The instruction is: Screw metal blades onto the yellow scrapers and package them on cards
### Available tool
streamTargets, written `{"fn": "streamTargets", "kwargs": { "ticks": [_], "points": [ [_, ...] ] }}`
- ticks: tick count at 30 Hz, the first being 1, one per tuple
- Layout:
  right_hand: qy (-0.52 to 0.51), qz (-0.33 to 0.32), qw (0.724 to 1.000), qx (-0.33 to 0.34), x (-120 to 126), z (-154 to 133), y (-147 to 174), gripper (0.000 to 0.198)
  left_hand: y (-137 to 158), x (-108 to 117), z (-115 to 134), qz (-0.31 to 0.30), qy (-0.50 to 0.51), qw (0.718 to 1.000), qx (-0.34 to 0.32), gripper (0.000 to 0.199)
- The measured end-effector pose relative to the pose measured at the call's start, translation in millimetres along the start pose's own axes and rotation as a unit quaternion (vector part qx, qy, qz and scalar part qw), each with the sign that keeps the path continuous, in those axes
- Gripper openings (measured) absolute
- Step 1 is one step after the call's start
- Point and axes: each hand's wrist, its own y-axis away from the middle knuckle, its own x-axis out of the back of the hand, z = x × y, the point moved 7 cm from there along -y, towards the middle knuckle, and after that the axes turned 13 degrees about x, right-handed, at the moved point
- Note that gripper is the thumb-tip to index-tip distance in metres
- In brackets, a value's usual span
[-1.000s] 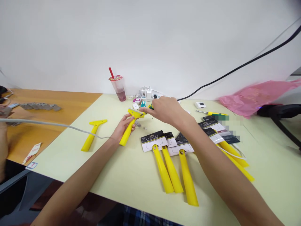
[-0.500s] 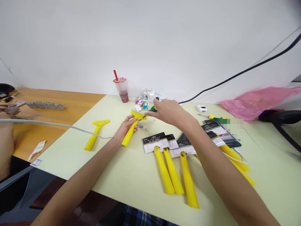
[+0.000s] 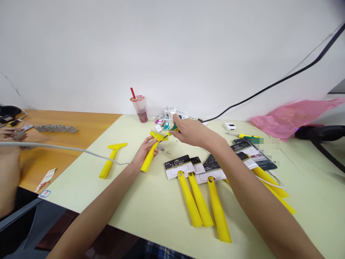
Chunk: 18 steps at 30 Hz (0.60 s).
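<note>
My left hand is closed around the handle of a yellow scraper, whose wide head points away from me. In my right hand is a green and yellow screwdriver, gripped by its handle. Its tip is at the right side of the scraper's head; the exact contact is too small to make out. A flat grey metal piece lies just beyond my left fingertips, and several tiny metal parts lie to its right. Another yellow scraper rests on the table to the left.
Several yellow scrapers with black-and-white cards lie under my right forearm. A second screwdriver and a pink bag are at right. A drink cup stands near the wall. A grey cable crosses from the left, near another person's hand.
The view has tilted slightly, so the scene sits a little lower. My right hand has shifted slightly, and more of the screwdriver shows beside the scraper's head. Both grips are kept.
</note>
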Motion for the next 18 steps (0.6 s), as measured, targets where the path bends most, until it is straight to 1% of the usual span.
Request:
{"fn": "streamTargets", "kwargs": {
  "ticks": [2,6,10,15,18],
  "points": [
    [0.019,-0.003,1.000,0.002,0,0,-2,0.035,1,1,1,0.000,0.001,1.000,-0.005,0.055],
    [0.052,-0.002,0.998,-0.022,-1,5,-5,0.045,0,3,1,0.001,-0.005,1.000,-0.011,0.056],
    [0.060,0.002,0.998,-0.033,0,9,-5,0.053,0,2,1,0.002,-0.019,1.000,-0.020,0.055],
    [0.064,-0.004,0.997,-0.042,3,9,-5,0.055,0,0,2,-0.004,-0.042,0.999,-0.032,0.058],
    [0.062,-0.003,0.997,-0.048,5,10,-5,0.060,-1,1,1,-0.002,-0.044,0.999,-0.032,0.060]
  ]
}}
